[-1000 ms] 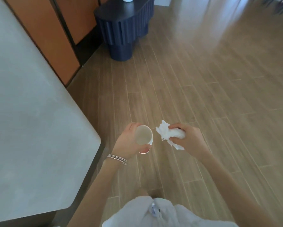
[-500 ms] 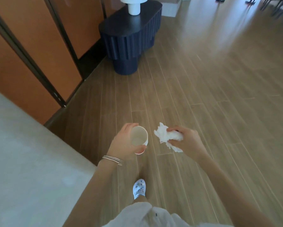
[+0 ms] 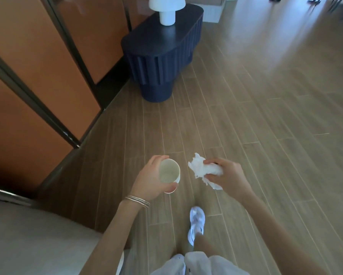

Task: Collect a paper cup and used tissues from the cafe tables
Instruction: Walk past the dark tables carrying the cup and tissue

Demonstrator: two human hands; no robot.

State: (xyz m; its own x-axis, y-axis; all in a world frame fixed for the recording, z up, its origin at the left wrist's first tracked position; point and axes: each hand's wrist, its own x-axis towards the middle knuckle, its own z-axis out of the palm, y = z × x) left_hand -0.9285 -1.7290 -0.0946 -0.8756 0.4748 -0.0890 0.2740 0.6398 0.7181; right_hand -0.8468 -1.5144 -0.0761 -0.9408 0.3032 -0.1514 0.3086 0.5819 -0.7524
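Note:
My left hand (image 3: 149,179) grips a white paper cup (image 3: 169,173) from the side, its open mouth tilted toward the camera and its inside looking empty. My right hand (image 3: 229,176) holds a bunch of crumpled white tissues (image 3: 201,169), with loose ends sticking out to the left and below the fingers. Both hands are in front of my body above the wooden floor, a short gap between cup and tissues.
A dark blue ribbed side table (image 3: 160,54) with a white mushroom lamp (image 3: 167,8) stands ahead. Orange wall panels (image 3: 37,76) run along the left. A pale grey table corner (image 3: 33,241) sits at the lower left. Wooden floor (image 3: 265,96) stretches ahead and right.
I have walked forward: the grey table has slid back to the lower left and the blue side table is nearer. Both hands keep the same hold on cup and tissues.

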